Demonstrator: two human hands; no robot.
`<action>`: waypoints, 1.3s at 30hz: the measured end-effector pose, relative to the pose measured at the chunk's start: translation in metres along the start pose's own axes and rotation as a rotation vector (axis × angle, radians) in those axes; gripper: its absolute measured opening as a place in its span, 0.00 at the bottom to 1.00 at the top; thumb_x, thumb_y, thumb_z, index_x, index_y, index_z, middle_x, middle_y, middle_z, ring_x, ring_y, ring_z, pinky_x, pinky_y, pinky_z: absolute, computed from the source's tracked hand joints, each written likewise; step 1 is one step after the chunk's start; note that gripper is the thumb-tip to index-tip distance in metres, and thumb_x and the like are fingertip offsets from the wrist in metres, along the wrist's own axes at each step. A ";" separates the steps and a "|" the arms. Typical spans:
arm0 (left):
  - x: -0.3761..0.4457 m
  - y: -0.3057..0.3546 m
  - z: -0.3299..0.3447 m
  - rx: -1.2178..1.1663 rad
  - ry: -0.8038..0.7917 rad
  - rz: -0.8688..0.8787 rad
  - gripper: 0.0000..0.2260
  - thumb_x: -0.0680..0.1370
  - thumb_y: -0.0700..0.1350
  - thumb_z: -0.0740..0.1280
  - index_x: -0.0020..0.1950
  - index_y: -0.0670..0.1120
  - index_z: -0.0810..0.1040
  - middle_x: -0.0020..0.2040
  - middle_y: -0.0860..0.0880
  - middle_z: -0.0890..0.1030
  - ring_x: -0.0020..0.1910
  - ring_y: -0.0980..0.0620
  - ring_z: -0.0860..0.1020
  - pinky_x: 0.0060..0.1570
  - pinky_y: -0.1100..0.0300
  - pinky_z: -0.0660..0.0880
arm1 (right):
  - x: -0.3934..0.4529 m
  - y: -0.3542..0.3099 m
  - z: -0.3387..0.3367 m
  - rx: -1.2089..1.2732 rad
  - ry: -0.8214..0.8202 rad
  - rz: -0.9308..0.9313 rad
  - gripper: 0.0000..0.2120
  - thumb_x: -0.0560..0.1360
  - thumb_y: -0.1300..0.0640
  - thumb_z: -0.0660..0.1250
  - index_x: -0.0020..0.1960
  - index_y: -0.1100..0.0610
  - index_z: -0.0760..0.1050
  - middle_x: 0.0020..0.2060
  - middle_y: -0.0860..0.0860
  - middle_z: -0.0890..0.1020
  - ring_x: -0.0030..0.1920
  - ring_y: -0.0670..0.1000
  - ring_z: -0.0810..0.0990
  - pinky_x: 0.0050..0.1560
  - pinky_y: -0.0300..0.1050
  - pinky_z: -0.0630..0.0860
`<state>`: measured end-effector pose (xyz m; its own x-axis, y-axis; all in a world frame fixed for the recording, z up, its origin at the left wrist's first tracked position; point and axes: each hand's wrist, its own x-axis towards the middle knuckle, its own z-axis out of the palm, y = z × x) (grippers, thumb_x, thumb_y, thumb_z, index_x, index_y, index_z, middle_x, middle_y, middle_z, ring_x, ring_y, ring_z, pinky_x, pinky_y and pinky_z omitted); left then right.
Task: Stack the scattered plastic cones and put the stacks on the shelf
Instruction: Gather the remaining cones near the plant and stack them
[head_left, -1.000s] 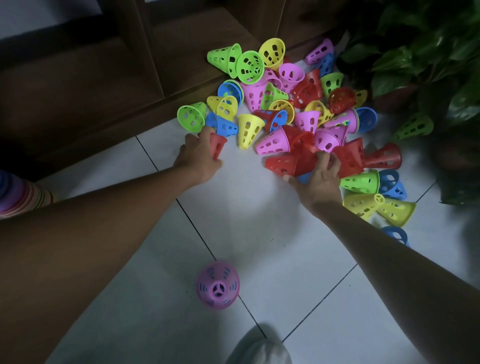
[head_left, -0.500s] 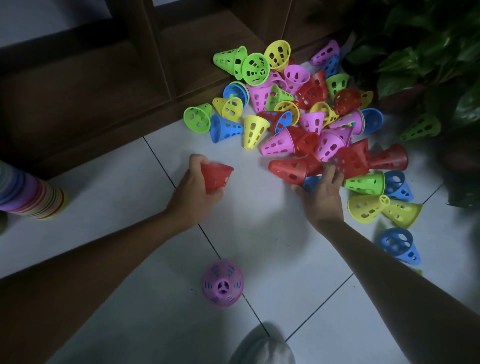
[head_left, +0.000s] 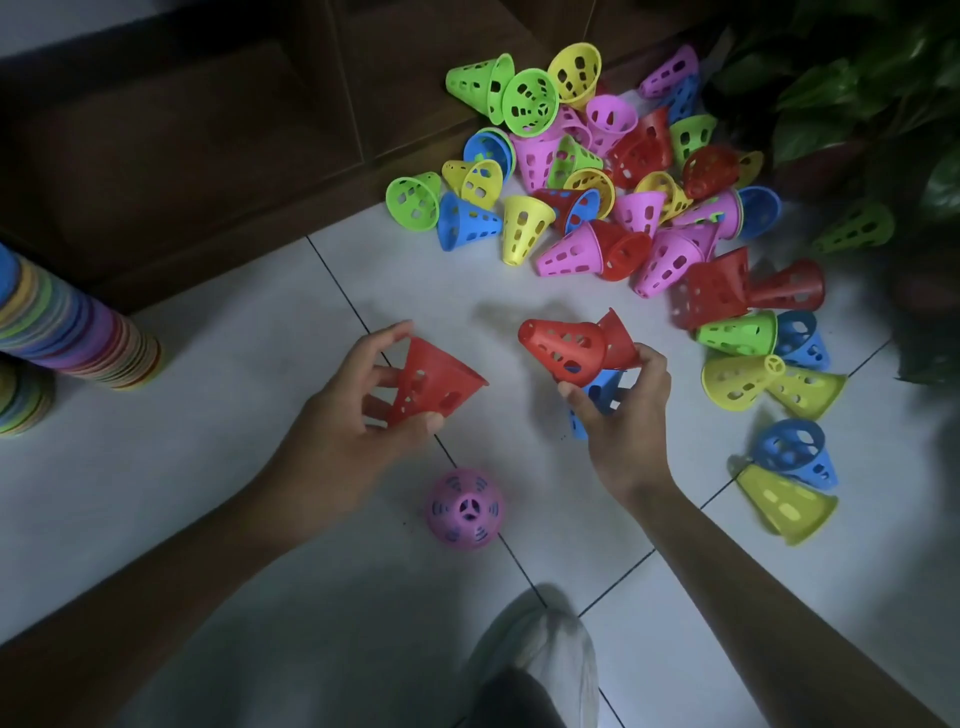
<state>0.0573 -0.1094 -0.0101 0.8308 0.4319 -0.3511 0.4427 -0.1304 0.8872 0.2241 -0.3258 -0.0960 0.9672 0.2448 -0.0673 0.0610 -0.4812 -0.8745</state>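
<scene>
We see a loose pile of perforated plastic cones (head_left: 613, 192) in green, yellow, pink, blue and red, tipped every way on the tiled floor beside the dark wooden shelf (head_left: 208, 135). One red cone (head_left: 434, 384) is held up at left; two more red cones (head_left: 576, 345), one tucked behind the other, are held at right. A pink cone (head_left: 466, 508) stands upright alone. A tall multicoloured stack (head_left: 67, 327) rises at far left.
</scene>
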 end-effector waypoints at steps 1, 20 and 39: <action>-0.006 0.003 -0.002 -0.001 -0.004 0.001 0.29 0.75 0.48 0.76 0.70 0.65 0.67 0.55 0.56 0.82 0.53 0.54 0.82 0.53 0.58 0.78 | -0.007 -0.005 0.000 0.030 -0.005 0.000 0.29 0.72 0.54 0.78 0.66 0.53 0.66 0.61 0.50 0.67 0.61 0.47 0.73 0.60 0.45 0.77; -0.065 0.029 0.001 0.477 -0.016 0.247 0.18 0.67 0.48 0.81 0.55 0.55 0.81 0.49 0.59 0.80 0.49 0.61 0.78 0.49 0.67 0.74 | -0.080 -0.036 -0.007 0.315 -0.034 0.074 0.29 0.71 0.52 0.78 0.63 0.41 0.63 0.63 0.45 0.69 0.56 0.51 0.80 0.46 0.37 0.80; -0.060 0.059 0.039 0.202 0.130 0.194 0.34 0.71 0.60 0.73 0.75 0.59 0.65 0.70 0.59 0.71 0.65 0.56 0.75 0.62 0.55 0.77 | -0.116 -0.071 0.001 0.295 -0.113 0.035 0.32 0.67 0.42 0.76 0.65 0.34 0.61 0.66 0.49 0.72 0.61 0.48 0.79 0.54 0.39 0.81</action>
<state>0.0469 -0.1774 0.0516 0.8617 0.4909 -0.1283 0.3495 -0.3909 0.8515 0.1073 -0.3190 -0.0272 0.9331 0.3321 -0.1380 -0.0618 -0.2302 -0.9712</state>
